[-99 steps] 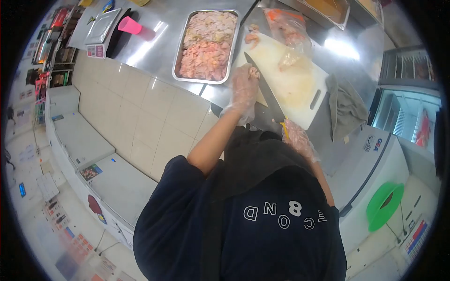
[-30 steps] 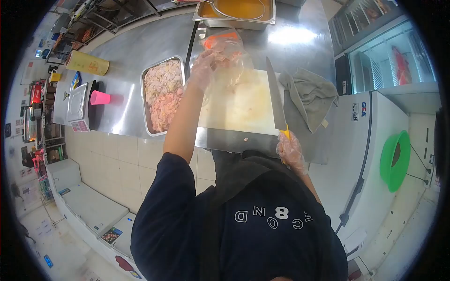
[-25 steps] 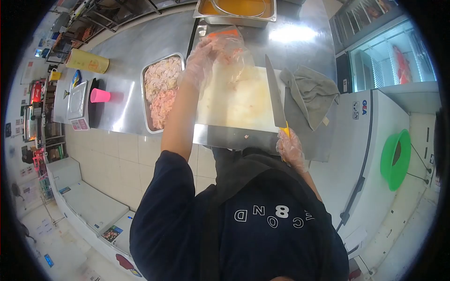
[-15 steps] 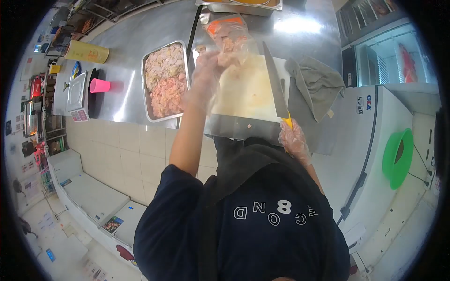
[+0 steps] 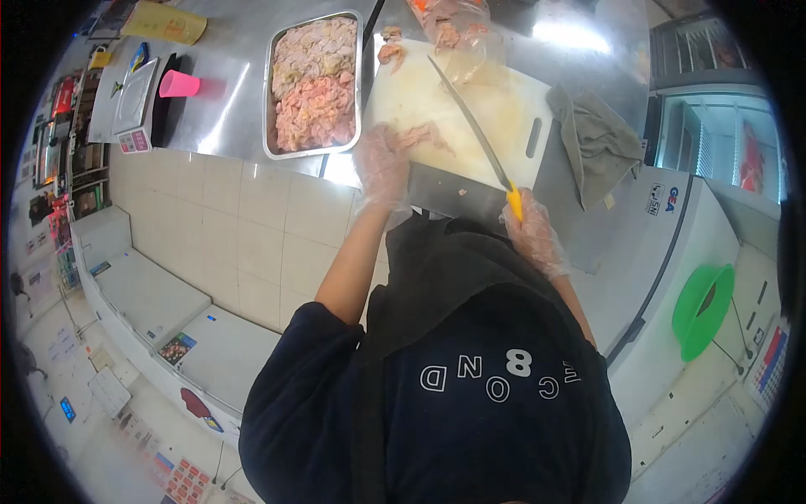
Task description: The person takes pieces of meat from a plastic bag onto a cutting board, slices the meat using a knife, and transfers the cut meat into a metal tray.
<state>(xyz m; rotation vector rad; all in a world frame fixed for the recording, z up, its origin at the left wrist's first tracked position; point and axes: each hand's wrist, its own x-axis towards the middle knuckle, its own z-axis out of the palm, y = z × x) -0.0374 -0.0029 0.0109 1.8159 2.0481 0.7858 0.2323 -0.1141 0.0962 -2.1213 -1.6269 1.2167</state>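
My left hand [image 5: 384, 164], in a clear plastic glove, is closed on a piece of raw meat [image 5: 426, 137] at the near left corner of the white cutting board [image 5: 512, 109]. The meat lies partly flat on the board. My right hand [image 5: 536, 235], also gloved, grips the yellow handle of a knife [image 5: 472, 122]. Its long blade points away from me, over the right part of the board. At the board's far side is a clear plastic bag [image 5: 466, 29] with more meat in it. Small meat scraps [image 5: 390, 53] sit by the far left corner.
Left of the board stands a metal tray [image 5: 358, 101] filled with chopped raw meat. A grey cloth [image 5: 600, 143] lies to the right. Farther left are a pink cup [image 5: 179, 84] and a scale [image 5: 134, 97]. A white freezer [image 5: 655, 244] stands at the right, beside the steel table.
My left hand has come back from the bag to the board's near left corner, now with meat in it. The knife stays in my right hand, its blade tilted more leftward. The view has shifted.
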